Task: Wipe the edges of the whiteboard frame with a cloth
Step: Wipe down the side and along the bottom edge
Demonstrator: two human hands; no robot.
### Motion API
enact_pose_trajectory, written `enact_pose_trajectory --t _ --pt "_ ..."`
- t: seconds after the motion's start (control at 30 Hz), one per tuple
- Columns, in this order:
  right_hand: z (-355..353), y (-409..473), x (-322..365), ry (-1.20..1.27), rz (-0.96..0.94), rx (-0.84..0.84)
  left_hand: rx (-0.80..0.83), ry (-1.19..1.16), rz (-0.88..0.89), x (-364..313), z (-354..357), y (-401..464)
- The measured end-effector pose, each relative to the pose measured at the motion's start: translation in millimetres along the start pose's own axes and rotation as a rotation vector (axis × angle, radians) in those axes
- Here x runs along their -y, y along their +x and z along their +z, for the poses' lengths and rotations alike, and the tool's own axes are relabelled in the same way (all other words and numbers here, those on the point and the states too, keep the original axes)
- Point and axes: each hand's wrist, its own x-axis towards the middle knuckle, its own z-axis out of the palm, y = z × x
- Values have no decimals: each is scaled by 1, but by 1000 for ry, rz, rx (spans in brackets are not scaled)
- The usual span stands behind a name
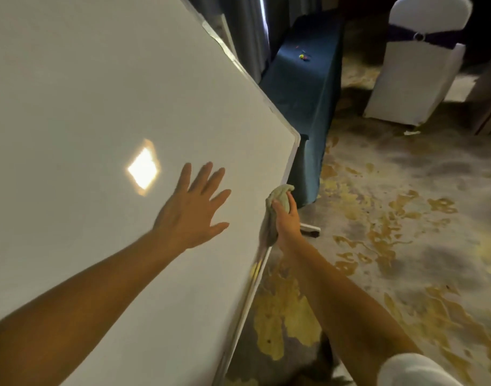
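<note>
Gripping cloth [280, 200] on whiteboard frame [290, 162], right hand [287, 221]; left hand [192, 210] fingers spread; draped table [303, 87] behind

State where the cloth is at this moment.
In the head view, right of centre, the cloth is bunched in the right hand against the whiteboard frame, just below its corner.

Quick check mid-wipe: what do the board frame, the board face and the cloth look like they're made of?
Whiteboard frame: looks like thin metal, maybe aluminium; pale silver strip with a bright glint lower down.
Board face: smooth glossy white panel, mirroring a ceiling light; coating unclear.
Cloth: soft, matte greenish fabric, likely terry or microfibre; it bunches in the right hand.
</note>
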Motion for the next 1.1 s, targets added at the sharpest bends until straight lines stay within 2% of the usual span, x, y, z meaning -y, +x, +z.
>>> enact_pose_trajectory --t 0.13,0.53,0.7,0.77,0.87,1.0,1.1 --pt "4 -55 -30 -49 40 -19 -50 -2 -49 -5 7 -4" --pt "-24 -175 -93 -31 69 -22 -80 14 -52 -18 -13 -7" --pt "-36 -217 -123 -10 111 47 -74 -63 -94 -18 -25 -10" --pt "-39 -222 -127 -7 118 66 -95 -168 -134 -24 -36 -17" --pt "-43 -218 -119 -4 138 88 -155 -431 -228 -43 -52 -55" --pt "-35 -217 -106 -17 158 106 -144 -311 -141 -69 -30 -157" --pt "-32 -208 -99 -11 123 89 -144 -222 -161 -67 0 -235"
